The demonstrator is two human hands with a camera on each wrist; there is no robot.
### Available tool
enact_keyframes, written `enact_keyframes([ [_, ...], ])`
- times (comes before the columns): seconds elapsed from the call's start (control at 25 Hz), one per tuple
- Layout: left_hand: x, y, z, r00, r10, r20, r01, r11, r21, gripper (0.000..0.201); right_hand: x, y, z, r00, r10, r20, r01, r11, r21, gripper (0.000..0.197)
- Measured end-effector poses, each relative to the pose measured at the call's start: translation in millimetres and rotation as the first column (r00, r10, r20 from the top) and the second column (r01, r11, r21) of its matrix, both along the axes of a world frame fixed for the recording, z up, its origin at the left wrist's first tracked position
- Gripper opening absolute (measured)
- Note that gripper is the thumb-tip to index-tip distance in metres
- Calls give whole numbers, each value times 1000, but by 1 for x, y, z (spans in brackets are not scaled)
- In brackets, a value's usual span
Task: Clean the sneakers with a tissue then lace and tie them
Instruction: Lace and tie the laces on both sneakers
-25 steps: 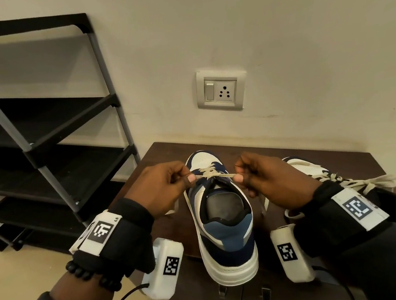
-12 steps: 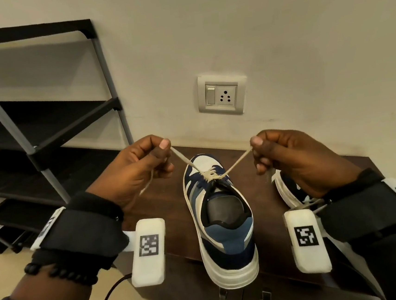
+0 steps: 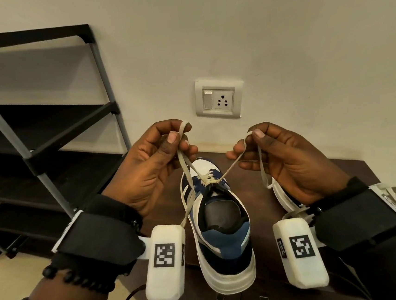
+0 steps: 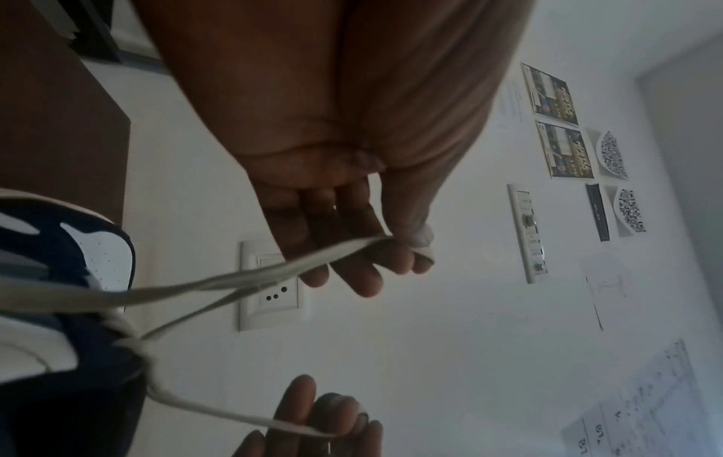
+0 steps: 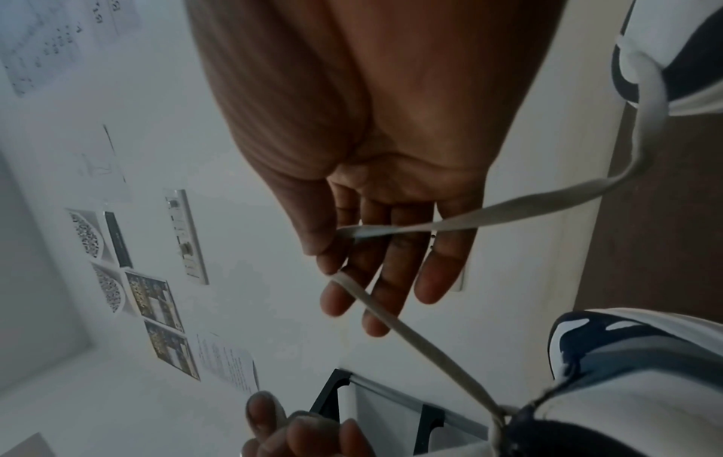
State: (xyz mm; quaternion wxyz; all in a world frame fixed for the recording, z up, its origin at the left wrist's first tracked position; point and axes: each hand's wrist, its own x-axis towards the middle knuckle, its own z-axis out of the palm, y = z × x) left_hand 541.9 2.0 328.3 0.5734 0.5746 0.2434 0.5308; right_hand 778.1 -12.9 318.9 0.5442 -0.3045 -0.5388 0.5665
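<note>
A white and navy sneaker (image 3: pixel 219 222) stands on the dark brown table (image 3: pixel 327 169), heel toward me. Its cream laces cross in a knot (image 3: pixel 208 180) at the top eyelets. My left hand (image 3: pixel 178 132) is raised left of the knot and pinches a folded loop of lace (image 4: pixel 234 281) between thumb and forefinger. My right hand (image 3: pixel 253 135) pinches the other lace (image 5: pixel 411 334) to the right, and its loose end hangs down past the palm. Both laces run taut to the knot. A second sneaker (image 3: pixel 285 199) lies mostly hidden behind my right hand.
A black shoe rack (image 3: pixel 34 141) with grey poles stands at the left, close to the table's corner. A wall socket plate (image 3: pixel 218 99) sits on the wall just beyond my hands. Papers and stickers (image 4: pixel 563 123) hang higher on the wall.
Both hands have risen from beside the knot and moved apart, drawing the lace ends up and taut. The left hand now holds its lace folded into a loop.
</note>
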Motion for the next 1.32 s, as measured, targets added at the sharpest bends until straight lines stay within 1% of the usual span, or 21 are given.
enact_keyframes([
  [0.2,-2,0,3,999,31,-20,-30,999,23,33,-1,3,-2,998,-47,49,47,999,-9,25],
  [0.36,-4,2,2,996,63,-62,-60,997,46,27,-4,3,-1,992,-75,102,73,997,27,32],
  [0.48,3,0,2,993,42,-111,-36,998,58,24,-10,4,-2,973,-129,190,113,989,93,23],
  [0.6,9,1,4,983,-2,-181,13,998,57,20,-17,8,1,968,-151,202,130,985,115,12],
  [0.64,7,3,5,980,14,-200,-7,999,40,18,-18,9,2,968,-158,195,138,984,115,10],
  [0.68,3,6,4,973,62,-223,-60,998,18,15,-18,10,2,968,-165,188,146,983,110,9],
  [0.72,-3,10,3,957,140,-255,-146,989,-3,14,-18,11,2,968,-170,182,153,983,106,8],
  [0.76,-12,14,3,918,245,-313,-262,965,-13,12,-17,12,1,968,-175,177,159,982,103,7],
  [0.8,-21,17,1,845,358,-398,-390,921,-1,14,-17,12,-1,968,-178,174,163,982,100,6],
  [0.84,-30,19,-3,726,461,-509,-506,860,57,22,-16,12,-1,968,-181,174,166,981,100,6],
  [0.88,-37,20,-8,580,515,-631,-556,816,156,35,-15,13,-1,967,-184,177,168,981,100,6],
  [0.92,-39,20,-12,449,509,-734,-496,826,269,47,-14,13,-1,966,-185,181,169,981,99,6],
  [0.96,-38,19,-17,372,449,-812,-339,881,332,52,-14,13,-1,966,-183,182,167,981,99,6],
  [1.0,-34,18,-22,356,347,-868,-133,938,320,50,-14,13,0,967,-181,179,166,981,98,6],
  [1.04,-28,16,-28,363,229,-903,37,965,259,43,-14,13,0,967,-179,180,163,982,98,7],
  [1.08,-23,16,-34,376,146,-915,127,970,207,34,-13,14,0,966,-179,184,163,982,99,8],
  [1.12,-20,15,-38,400,127,-908,147,969,200,24,-13,14,0,965,-181,190,165,981,98,9],
  [1.16,-20,15,-43,425,133,-895,130,970,206,16,-12,13,-1,964,-185,194,169,981,93,10],
  [1.2,-21,16,-44,422,130,-897,117,974,196,8,-11,13,-1,963,-189,190,175,981,88,11],
  [1.24,-24,17,-44,409,94,-908,126,979,158,3,-10,13,-1,964,-192,186,180,980,84,10],
  [1.32,-38,18,-38,358,3,-934,140,989,57,11,-8,13,-1,963,-202,180,191,979,75,9],
])
